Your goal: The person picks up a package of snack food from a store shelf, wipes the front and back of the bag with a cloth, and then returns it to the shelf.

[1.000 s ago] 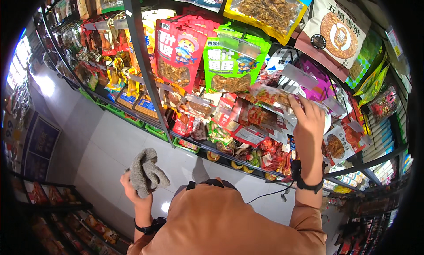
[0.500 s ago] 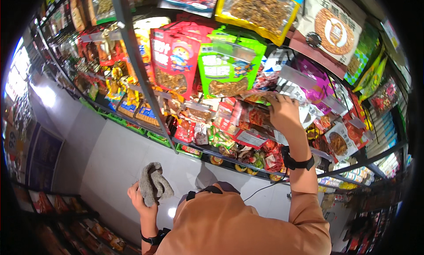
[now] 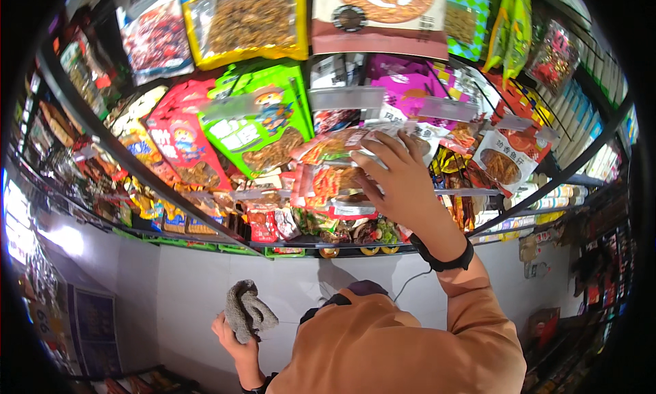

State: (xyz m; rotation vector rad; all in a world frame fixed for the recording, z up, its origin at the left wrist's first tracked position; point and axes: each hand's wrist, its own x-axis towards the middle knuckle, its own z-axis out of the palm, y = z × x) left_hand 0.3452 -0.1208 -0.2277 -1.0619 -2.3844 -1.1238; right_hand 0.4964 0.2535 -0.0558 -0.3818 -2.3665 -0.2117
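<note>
My left hand (image 3: 236,343) is low, over the floor on the left, with its fingers closed round a crumpled grey cloth (image 3: 250,312). On the right, my right hand (image 3: 400,182) reaches into the snack rack, a dark band on its wrist. Its fingers are spread over the top of a clear and reddish snack packet (image 3: 326,147), touching the silvery end of the bag. Just below lies another red-edged packet (image 3: 331,182). A bright green pouch (image 3: 263,131) hangs left of that hand; purple bags (image 3: 403,87) hang above it.
Red pouches (image 3: 186,148) hang farther left, beside a slanting black rack post (image 3: 147,182). Above are large bags, one yellow-edged (image 3: 249,25). A white packet with a fish picture (image 3: 502,158) hangs at right. The shelf's front rail (image 3: 307,244) runs above the grey floor (image 3: 198,285).
The view has turned, so the rack now lies more level. My right hand has spread its fingers over the packet, which lies farther forward. My left hand still holds the cloth.
</note>
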